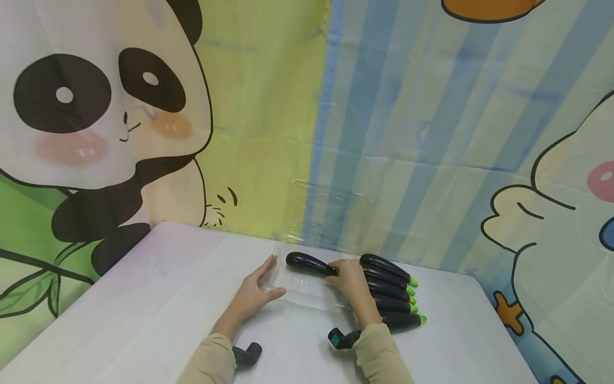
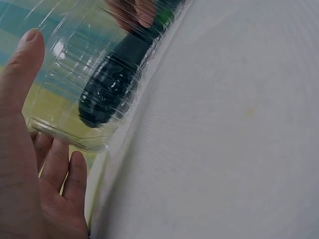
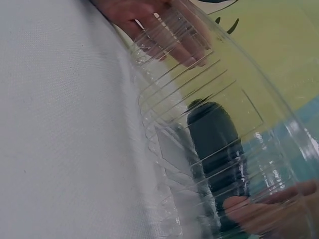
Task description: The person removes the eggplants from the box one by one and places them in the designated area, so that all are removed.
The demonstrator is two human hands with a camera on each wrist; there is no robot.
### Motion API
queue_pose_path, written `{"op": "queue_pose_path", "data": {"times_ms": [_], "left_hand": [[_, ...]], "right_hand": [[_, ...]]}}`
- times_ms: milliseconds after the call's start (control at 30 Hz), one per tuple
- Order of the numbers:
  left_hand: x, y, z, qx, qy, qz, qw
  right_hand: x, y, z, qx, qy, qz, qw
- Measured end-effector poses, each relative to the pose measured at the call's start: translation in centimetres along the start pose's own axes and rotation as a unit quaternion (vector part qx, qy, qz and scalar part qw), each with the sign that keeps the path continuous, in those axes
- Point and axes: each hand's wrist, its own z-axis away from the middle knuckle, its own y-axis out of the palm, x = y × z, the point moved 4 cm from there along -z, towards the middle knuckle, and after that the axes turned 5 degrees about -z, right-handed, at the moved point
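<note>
A clear plastic clamshell box point(image 1: 312, 302) stands on the table with its lid raised at the back. Inside it, a dark, glossy eggplant point(image 1: 307, 262) lies sideways, seen through the ribbed wall in the left wrist view point(image 2: 107, 92). My right hand point(image 1: 352, 282) pinches that eggplant at its stem end; the fingers hide most of the green cap. At the box's left end is my left hand point(image 1: 256, 288), thumb and fingers extended around the corner and steadying it. More eggplants point(image 1: 395, 304) lie in a row beside the box, partly behind my right forearm.
The white table point(image 1: 158, 304) reaches back to a printed curtain point(image 1: 268, 133) with a panda and stripes. The transparent lid point(image 1: 331, 213) stands up near the curtain. Dark wrist devices point(image 1: 342, 338) are worn on both arms.
</note>
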Motion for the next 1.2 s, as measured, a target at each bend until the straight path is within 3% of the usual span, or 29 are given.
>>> {"op": "queue_pose_path", "data": {"times_ms": [200,567,833,1200], "left_hand": [[-0.2,0.0,0.0,0.003,-0.002,0.002,1.0],[-0.3,-0.1,0.1,0.007,0.006,0.013,0.9999],[-0.2,0.0,0.1,0.005,-0.008,0.011,0.9999],[-0.2,0.1,0.1,0.01,-0.006,0.007,0.9999]], "right_hand": [[0.3,0.0,0.1,0.017,-0.006,0.002,0.9998],[0.8,-0.1,0.5,0.004,-0.045,0.025,0.9987],[0.8,0.0,0.7,0.023,-0.047,0.006,0.9986],[1.2,0.1,1.2,0.07,-0.064,0.066,0.9933]]}}
